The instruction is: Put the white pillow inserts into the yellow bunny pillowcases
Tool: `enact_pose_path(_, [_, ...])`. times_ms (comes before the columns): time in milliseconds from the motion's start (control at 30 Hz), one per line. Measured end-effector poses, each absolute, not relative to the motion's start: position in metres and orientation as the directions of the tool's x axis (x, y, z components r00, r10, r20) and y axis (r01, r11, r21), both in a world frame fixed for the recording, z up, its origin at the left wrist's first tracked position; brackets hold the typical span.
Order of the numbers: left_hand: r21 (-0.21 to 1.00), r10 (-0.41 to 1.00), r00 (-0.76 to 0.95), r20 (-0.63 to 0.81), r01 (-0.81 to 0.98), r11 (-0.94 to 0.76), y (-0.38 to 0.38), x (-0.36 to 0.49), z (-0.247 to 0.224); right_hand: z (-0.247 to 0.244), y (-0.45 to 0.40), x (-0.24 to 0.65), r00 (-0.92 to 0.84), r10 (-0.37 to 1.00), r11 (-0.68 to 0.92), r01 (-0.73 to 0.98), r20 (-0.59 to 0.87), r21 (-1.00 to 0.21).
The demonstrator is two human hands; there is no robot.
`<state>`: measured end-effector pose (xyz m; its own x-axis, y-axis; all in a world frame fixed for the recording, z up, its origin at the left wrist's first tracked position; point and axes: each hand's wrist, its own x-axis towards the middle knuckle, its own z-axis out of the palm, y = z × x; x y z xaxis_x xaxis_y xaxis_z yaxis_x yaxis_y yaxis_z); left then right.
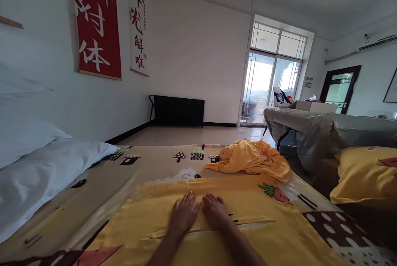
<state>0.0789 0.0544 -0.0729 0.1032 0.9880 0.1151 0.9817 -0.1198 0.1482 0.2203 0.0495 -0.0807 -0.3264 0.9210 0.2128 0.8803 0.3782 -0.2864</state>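
A yellow cloth cover with a carrot print lies spread flat on the patterned bedding. A long slit runs across it, partly hidden under my forearms. My left hand lies palm down on the cover, its fingers stretched forward and a little apart. Close beside it, my right hand also rests flat on the cloth, with its fingers extended. Neither hand holds anything. Beyond the cover's far right edge sits a crumpled orange-yellow cloth.
White pillows lie at the left on the patterned bedding. At the right are a yellow pillow and a plastic-covered table with a box on it. A black folded item stands against the back wall.
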Motion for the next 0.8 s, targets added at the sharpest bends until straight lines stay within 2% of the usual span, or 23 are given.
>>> enact_pose_path(100, [0.141,0.996,0.004,0.094,0.99,-0.018,0.057,0.032,-0.078,-0.081,0.057,0.275,-0.252,0.945,0.308,0.901,0.208,-0.305])
enact_pose_path(233, [0.141,0.984,-0.158,0.085,0.979,0.145,0.052,-0.045,-0.074,-0.078,0.049,0.389,-0.021,0.977,0.086,0.948,0.21,-0.305])
enact_pose_path(367, [0.291,0.964,-0.214,0.156,0.943,0.162,0.039,-0.101,-0.071,-0.078,0.022,0.48,0.138,0.967,-0.082,0.964,0.213,-0.251])
enact_pose_path(467, [0.358,0.961,-0.193,0.196,0.927,0.113,0.035,-0.098,-0.058,-0.072,0.018,0.495,0.19,0.962,-0.147,0.966,0.197,-0.214])
enact_pose_path(567, [0.272,0.983,-0.071,0.168,0.962,0.023,0.042,-0.051,-0.038,-0.061,0.031,0.457,0.134,0.973,-0.096,0.975,0.187,-0.199])
enact_pose_path(667, [0.231,0.992,0.047,0.118,0.97,-0.074,0.06,0.022,-0.031,-0.051,0.049,0.376,-0.068,0.982,0.105,0.972,0.179,-0.211])
enact_pose_path(800, [0.223,0.987,0.157,0.034,0.962,-0.161,0.08,0.108,-0.054,-0.056,0.064,0.266,-0.292,0.946,0.319,0.915,0.14,-0.246])
